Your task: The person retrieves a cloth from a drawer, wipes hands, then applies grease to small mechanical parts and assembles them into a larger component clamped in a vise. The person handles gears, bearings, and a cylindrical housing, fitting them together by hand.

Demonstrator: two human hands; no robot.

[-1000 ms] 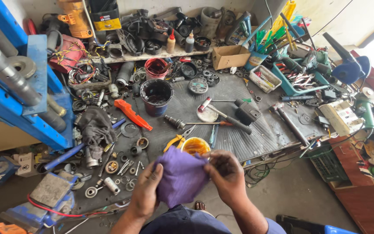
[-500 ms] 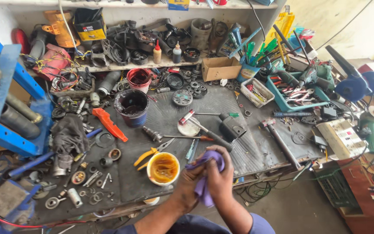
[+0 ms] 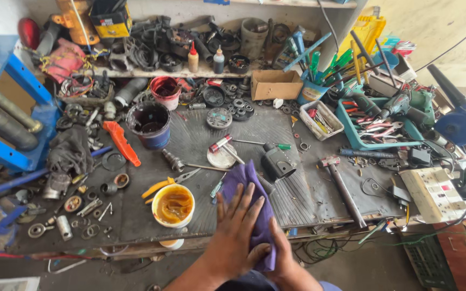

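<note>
Left hand (image 3: 238,229): my fingers spread flat on the purple cloth (image 3: 249,213).
Right hand (image 3: 281,258): beneath, clamped on it.
Technique: wipe between fingers.
Left of hands: grease tub (image 3: 173,205).

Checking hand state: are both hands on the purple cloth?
Yes, the left hand lies flat on top of the purple cloth and the right hand clasps it from underneath.
</note>
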